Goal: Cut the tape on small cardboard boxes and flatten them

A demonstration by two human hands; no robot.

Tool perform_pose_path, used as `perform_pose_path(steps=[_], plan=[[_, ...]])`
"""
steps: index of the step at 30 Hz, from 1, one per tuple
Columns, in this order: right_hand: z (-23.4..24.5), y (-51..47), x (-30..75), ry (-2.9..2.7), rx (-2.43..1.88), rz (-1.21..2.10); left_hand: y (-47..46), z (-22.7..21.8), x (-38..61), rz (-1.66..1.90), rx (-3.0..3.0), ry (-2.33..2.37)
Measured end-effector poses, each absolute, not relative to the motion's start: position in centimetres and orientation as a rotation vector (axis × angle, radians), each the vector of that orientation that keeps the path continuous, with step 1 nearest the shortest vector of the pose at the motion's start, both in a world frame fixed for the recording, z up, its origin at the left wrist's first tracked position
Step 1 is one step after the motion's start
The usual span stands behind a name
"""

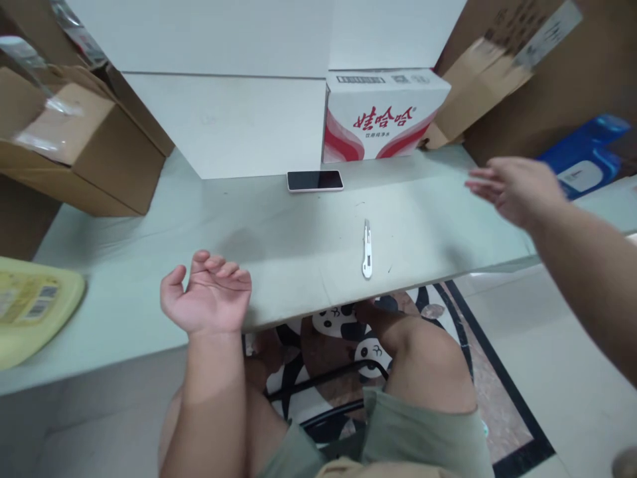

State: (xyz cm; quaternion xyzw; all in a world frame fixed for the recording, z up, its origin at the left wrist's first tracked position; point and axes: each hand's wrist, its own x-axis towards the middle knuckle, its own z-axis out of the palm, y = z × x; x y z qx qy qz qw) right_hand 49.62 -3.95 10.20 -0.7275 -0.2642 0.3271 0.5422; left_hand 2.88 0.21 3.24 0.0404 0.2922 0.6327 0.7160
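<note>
My left hand (212, 295) is palm up over the front edge of the table, fingers loosely curled and apart, holding nothing. Out to the right, my right hand (520, 189) hovers above the table with its fingers stretched to the left; nothing shows in it. A blue bottle (582, 159) stands just behind that hand, partly hidden by it. Between the two hands lies a white utility knife (367, 249), pointing away from me. Farther back, a phone (315, 180) with a dark screen rests flat against the foot of the white panel.
The table (293, 259) has a pale green cover. A white and red carton (385, 119) stands at the back. Cardboard boxes (119, 159) sit at left, another small carton (478, 86) at right. A yellow jug (40, 309) lies at the left edge. My knees are under the table edge.
</note>
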Motion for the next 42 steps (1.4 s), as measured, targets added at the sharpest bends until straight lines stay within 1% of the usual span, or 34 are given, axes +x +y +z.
perform_pose_path(steps=[3,6,11,16,19,22,26,29,33,36,39,42], plan=[[7.1,-6.0,46.7,-0.569,-1.835,0.791,0.1,3.7,2.1,1.415,0.055,0.606],[5.8,-7.4,43.6,-0.576,-1.953,0.854,-0.2,4.3,1.3,1.432,0.006,0.559],[7.8,-6.0,37.2,-0.862,-2.100,0.981,-1.1,4.4,-0.5,1.459,-0.021,0.435],[8.5,-0.8,27.3,-1.398,-2.031,1.060,-1.8,4.9,-3.2,1.557,-0.030,0.337],[8.0,3.2,19.9,-1.875,-1.879,0.927,-2.0,5.4,-4.5,1.624,-0.072,0.343],[8.0,7.8,11.7,-2.243,-1.599,0.730,-2.0,5.8,-5.4,1.640,-0.028,0.364],[8.8,14.2,1.5,-2.320,-1.302,0.505,-1.7,5.8,-6.0,1.610,0.048,0.361],[9.4,18.1,-3.1,-2.350,-1.273,0.430,-1.6,5.5,-6.6,1.598,0.075,0.356],[9.0,20.8,-3.7,-2.295,-1.311,0.501,-1.8,4.9,-7.8,1.617,0.143,0.357],[7.7,20.8,-1.7,-2.200,-1.190,0.624,-2.1,4.6,-8.4,1.654,0.167,0.366],[6.7,19.4,1.0,-2.169,-1.082,0.739,-2.1,4.6,-8.2,1.670,0.158,0.375],[7.2,15.9,4.8,-2.101,-1.062,0.832,-1.9,4.5,-7.3,1.703,0.182,0.417]])
